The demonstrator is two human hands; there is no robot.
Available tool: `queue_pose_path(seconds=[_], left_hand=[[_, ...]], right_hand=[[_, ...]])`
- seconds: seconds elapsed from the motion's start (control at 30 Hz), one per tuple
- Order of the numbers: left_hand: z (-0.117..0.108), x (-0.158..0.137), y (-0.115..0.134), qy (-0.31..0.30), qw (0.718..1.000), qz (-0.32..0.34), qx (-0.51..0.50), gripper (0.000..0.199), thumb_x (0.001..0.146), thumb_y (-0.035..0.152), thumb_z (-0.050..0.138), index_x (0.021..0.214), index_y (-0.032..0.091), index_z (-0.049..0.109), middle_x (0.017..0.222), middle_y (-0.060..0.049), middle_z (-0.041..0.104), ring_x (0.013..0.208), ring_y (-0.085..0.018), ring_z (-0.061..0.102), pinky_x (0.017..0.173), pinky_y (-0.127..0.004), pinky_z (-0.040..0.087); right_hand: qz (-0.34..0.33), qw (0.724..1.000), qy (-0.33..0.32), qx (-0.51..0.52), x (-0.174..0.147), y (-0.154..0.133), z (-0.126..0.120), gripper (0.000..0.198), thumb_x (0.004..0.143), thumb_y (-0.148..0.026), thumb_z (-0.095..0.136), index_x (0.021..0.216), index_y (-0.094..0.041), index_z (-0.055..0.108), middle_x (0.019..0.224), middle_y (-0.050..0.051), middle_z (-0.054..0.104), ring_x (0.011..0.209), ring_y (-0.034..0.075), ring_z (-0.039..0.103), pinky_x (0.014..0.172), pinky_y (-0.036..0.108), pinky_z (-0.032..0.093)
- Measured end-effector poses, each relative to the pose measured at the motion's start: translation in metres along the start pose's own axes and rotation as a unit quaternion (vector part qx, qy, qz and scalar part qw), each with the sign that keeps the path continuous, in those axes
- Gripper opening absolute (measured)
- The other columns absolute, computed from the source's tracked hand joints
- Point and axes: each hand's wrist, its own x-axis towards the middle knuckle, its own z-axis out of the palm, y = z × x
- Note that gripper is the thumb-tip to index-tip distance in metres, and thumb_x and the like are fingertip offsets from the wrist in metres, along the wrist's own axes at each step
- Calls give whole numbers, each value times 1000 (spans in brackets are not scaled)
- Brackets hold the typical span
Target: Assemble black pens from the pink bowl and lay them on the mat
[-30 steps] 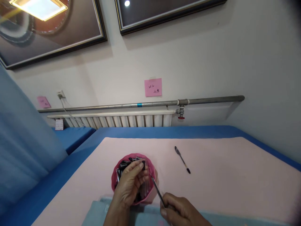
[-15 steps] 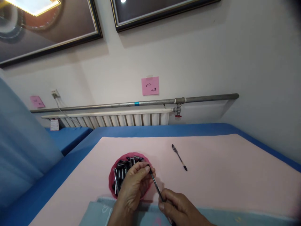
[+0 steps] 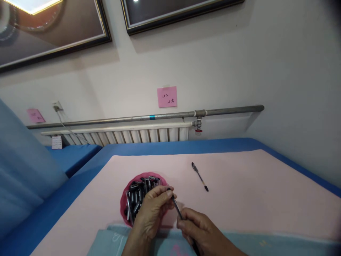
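Note:
A dark pen (image 3: 177,209) runs slantwise between my two hands. My left hand (image 3: 156,206) pinches its upper end between thumb and fingers, just over the right rim of a pink bowl (image 3: 123,202). My right hand (image 3: 198,227) is closed around its lower part, and the pen's black lower end shows beneath the fingers. Several black pen caps or short pen parts (image 3: 137,193) fill the bowl, partly hidden behind my left hand. Farther back on the pink sheet (image 3: 239,185) lies another pen (image 3: 199,176) with black ends and a clear barrel.
A light blue patterned cloth (image 3: 106,241) lies along the near edge. Blue table covering (image 3: 181,146) borders the pink sheet. Behind it stand a white radiator (image 3: 144,136) and a pipe with a valve (image 3: 198,124). A blue curtain (image 3: 21,170) hangs at the left.
The view has shifted slightly, so the scene sits a little farther left. My right hand has moved slightly up along the pen, closer to my left hand. Both hands still grip it.

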Motion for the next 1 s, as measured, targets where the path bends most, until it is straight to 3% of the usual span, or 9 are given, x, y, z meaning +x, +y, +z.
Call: queue_pose_path(seconds=[0.3,0.37,0.47,0.6,0.67,0.73,0.8,0.9,1.0], left_hand=[[6,-5,-5,-47,996,7,75,24,63,31,73,66,12,59,59,0,58,54,-7,49,57,-19,36],[0,-5,2,-12,994,24,109,27,63,37,71,72,13,61,66,-1,61,59,-9,52,59,-20,38],[-20,-2,18,104,975,90,173,34,67,46,65,82,16,62,80,-2,64,66,-11,54,60,-21,40],[-52,1,33,187,923,119,316,24,70,39,59,70,16,57,61,3,56,53,-10,48,52,-21,36],[-60,2,33,197,874,114,429,15,73,30,54,68,17,57,60,2,56,56,-11,51,54,-22,36],[-63,3,31,198,813,105,537,10,73,19,50,71,18,60,66,1,61,63,-13,55,60,-23,38],[-63,4,27,183,768,88,607,18,71,11,49,77,20,63,72,0,64,69,-14,57,64,-24,38],[-60,6,24,157,725,72,667,29,66,6,51,85,22,65,80,-2,64,75,-16,58,67,-25,38],[-56,6,23,157,683,67,710,26,65,9,54,83,22,66,87,-4,63,79,-18,58,69,-27,38]], right_hand=[[13,999,20,38,-4,-8,3,25,75,-40,53,63,-20,42,46,-10,40,34,3,29,38,18,22],[14,998,45,39,-3,-9,2,24,76,-40,52,65,-21,42,46,-10,40,33,3,28,36,18,21],[30,995,91,29,-1,-11,-3,24,78,-39,49,65,-21,39,47,-10,41,31,2,27,34,17,18],[47,993,103,11,2,-9,-8,24,79,-39,46,64,-21,39,49,-10,43,28,2,27,31,17,16],[45,994,104,2,3,-8,-9,24,79,-38,45,63,-21,38,48,-10,43,27,2,27,31,17,17],[44,994,103,-2,4,-8,-8,23,79,-37,45,63,-21,38,48,-10,43,27,2,28,31,17,18],[47,994,101,-5,4,-8,-7,24,78,-37,46,62,-21,38,48,-10,43,28,2,29,31,17,19],[48,994,96,-10,3,-8,-7,24,79,-37,46,63,-21,38,49,-10,44,29,2,30,32,17,20],[46,994,95,-13,3,-8,-7,23,79,-35,46,63,-21,38,49,-9,45,29,2,31,33,18,20]])
